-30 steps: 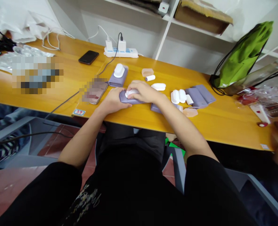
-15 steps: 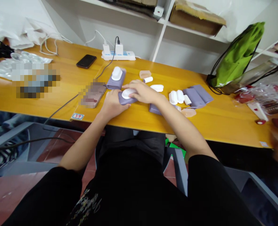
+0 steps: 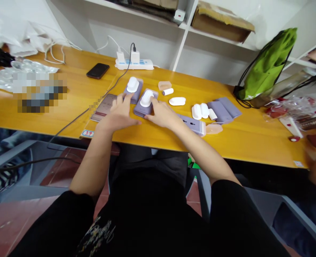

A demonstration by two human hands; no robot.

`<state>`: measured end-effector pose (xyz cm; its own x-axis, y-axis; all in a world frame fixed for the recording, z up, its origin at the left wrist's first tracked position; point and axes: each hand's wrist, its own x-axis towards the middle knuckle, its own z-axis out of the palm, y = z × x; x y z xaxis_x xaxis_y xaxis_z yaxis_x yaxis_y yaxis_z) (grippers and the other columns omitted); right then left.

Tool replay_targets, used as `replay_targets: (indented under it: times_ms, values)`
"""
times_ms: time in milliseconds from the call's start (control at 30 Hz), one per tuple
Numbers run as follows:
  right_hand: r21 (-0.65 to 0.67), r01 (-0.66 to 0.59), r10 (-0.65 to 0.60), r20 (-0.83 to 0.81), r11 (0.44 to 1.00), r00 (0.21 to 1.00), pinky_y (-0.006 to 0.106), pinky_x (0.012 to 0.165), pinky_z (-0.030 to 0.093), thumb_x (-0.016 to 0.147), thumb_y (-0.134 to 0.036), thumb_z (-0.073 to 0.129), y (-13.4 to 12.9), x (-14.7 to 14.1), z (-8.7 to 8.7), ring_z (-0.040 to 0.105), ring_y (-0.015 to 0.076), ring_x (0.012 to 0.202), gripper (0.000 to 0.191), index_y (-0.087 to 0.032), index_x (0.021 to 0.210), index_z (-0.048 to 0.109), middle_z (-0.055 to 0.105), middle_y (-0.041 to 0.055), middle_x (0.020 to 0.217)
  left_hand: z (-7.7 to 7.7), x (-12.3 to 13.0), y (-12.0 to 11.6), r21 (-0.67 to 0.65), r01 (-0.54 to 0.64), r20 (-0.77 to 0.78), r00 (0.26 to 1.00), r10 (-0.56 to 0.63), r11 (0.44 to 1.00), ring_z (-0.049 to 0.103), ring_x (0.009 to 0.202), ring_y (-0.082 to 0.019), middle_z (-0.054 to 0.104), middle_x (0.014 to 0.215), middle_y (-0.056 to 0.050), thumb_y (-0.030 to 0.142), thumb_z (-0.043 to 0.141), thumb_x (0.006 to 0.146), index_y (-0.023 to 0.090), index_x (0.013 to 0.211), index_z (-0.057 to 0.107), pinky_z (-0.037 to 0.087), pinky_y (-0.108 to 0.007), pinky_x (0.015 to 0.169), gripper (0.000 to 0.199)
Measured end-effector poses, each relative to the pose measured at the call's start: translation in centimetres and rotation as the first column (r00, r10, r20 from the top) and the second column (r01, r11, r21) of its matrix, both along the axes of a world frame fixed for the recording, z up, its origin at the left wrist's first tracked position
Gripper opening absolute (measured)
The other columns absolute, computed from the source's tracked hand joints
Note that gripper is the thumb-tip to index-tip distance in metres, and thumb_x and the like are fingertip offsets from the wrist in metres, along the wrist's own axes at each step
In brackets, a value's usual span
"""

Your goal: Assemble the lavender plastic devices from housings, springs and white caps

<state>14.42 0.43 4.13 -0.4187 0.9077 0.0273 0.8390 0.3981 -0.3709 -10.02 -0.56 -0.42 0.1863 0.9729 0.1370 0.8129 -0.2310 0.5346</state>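
Note:
Two purple cases stand side by side on the table, each topped by a white oval piece. My right hand touches the nearer purple case and its white ribbed piece, thumb and fingers apart at its right side. My left hand is spread, palm down, over the phone, its fingertips near the farther purple case with a white oval piece. Right of my right hand lies another purple case, partly behind my wrist.
Beyond lie a white oval piece, a small white roll and a clear pink cover. White pieces sit by an opened purple case. A black phone, power strip and green bag are farther back.
The nearer case has turned and shifted slightly away, beside the other. My left hand has let go of it and moved left over the phone; my right hand's fingers have opened and drawn back.

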Motion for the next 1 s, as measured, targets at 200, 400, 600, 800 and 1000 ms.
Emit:
replay_targets:
  times_ms: [200,400,600,800,1000]
  values:
    - [0.058,-0.055,0.054,0.016,0.997,0.998,0.073,0.131,0.058,0.101,-0.020,0.085,6.1,0.0,-2.1,0.073,0.0538,0.154,0.088,-0.003,0.180,0.047,0.073,0.0370,0.165,-1.0,1.0,3.1,0.071,-0.074,0.030,0.997,0.072,0.995,0.037,0.173,-0.069,0.039,0.192,-0.028,0.050,0.104,0.078,0.028,0.179,0.054,0.033,-0.094,0.139,0.115]
    - [0.055,-0.072,0.076,-0.073,0.996,0.994,0.068,0.140,0.050,0.096,-0.020,0.091,9.5,1.3,-2.7,0.067,0.0490,0.165,0.096,-0.009,0.182,0.049,0.068,0.0336,0.176,-1.7,1.8,3.6,0.134,-0.129,0.086,0.989,0.118,0.983,0.039,0.169,-0.071,0.053,0.184,-0.026,0.049,0.103,0.078,0.031,0.165,0.067,0.032,-0.100,0.132,0.096]
    - [0.167,-0.015,0.043,-0.167,0.986,0.985,0.066,0.138,0.053,0.097,-0.019,0.086,11.0,10.3,0.5,0.075,0.0430,0.153,0.063,-0.014,0.160,0.078,0.080,0.0229,0.164,-0.1,8.3,-0.1,0.195,0.290,0.189,0.926,-0.326,0.937,0.042,0.179,-0.049,0.051,0.188,-0.020,0.044,0.095,0.093,0.030,0.182,0.051,0.034,-0.074,0.150,0.099]
    - [0.037,0.007,-0.009,0.049,0.999,0.999,0.063,0.122,0.062,0.083,-0.010,0.091,10.9,14.3,-1.1,0.081,0.0409,0.131,0.053,-0.020,0.134,0.087,0.090,0.0174,0.137,-1.7,16.2,0.8,0.034,0.535,0.290,0.803,-0.520,0.844,0.051,0.176,-0.050,0.055,0.188,-0.023,0.046,0.103,0.088,0.025,0.179,0.057,0.041,-0.072,0.148,0.104]
    - [0.032,-0.023,0.024,-0.040,0.999,0.999,0.062,0.115,0.063,0.088,-0.028,0.088,9.5,15.1,-2.2,0.080,0.0381,0.117,0.037,-0.022,0.124,0.081,0.089,0.0169,0.129,-2.7,11.2,0.2,0.065,0.448,0.275,0.851,-0.448,0.892,0.062,0.168,-0.044,0.066,0.179,-0.018,0.039,0.101,0.088,0.025,0.175,0.062,0.047,-0.064,0.147,0.096]
